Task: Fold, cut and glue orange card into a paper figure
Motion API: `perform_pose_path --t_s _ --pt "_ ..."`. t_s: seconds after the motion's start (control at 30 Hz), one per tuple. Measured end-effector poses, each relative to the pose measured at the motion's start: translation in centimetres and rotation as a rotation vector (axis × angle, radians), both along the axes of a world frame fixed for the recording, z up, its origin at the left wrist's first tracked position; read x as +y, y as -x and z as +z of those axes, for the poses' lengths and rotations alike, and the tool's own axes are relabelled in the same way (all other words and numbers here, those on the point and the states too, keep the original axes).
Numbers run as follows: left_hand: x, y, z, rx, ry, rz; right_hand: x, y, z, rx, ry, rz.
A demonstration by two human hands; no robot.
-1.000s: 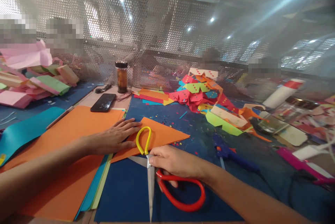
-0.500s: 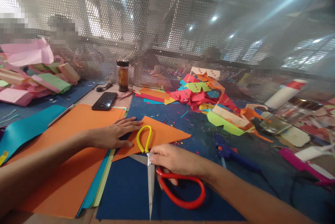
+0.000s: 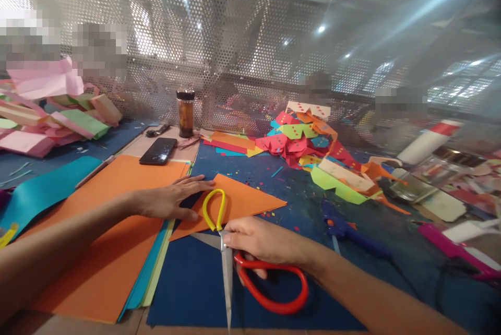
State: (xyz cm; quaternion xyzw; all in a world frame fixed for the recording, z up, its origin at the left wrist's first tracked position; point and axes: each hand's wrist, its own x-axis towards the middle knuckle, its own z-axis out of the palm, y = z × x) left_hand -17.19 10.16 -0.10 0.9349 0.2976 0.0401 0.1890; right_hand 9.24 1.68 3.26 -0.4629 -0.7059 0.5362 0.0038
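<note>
My left hand point(image 3: 172, 200) lies flat, fingers stretched out, on the edge of a big orange sheet point(image 3: 105, 230), its fingertips near a loose orange paper piece point(image 3: 242, 203). My right hand point(image 3: 262, 241) is closed round a pair of scissors point(image 3: 229, 251) at their pivot. The scissors have one yellow loop handle lying on the orange piece and one red loop under my wrist. Their blades point toward me over a dark blue sheet point(image 3: 188, 288).
A black phone point(image 3: 158, 151) and a dark jar point(image 3: 185, 114) stand behind the orange sheets. A heap of coloured paper cut-outs point(image 3: 305, 139) lies at centre right, a blue glue gun point(image 3: 344, 228) right of my hand, a white glue bottle point(image 3: 425, 141) far right, pink and green folded paper point(image 3: 50, 116) left.
Hardly anything has moved. Both hands stay in place; the view has shifted slightly.
</note>
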Motion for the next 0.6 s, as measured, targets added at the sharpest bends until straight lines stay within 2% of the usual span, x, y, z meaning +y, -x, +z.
perform_pose_path --t_s 0.43,0.6 --pt "0.11 0.12 -0.15 0.022 0.051 0.006 0.21 0.82 -0.43 0.032 -0.002 0.024" --pt "-0.02 0.05 0.3 0.037 0.097 0.027 0.14 0.82 -0.24 0.023 0.004 0.016"
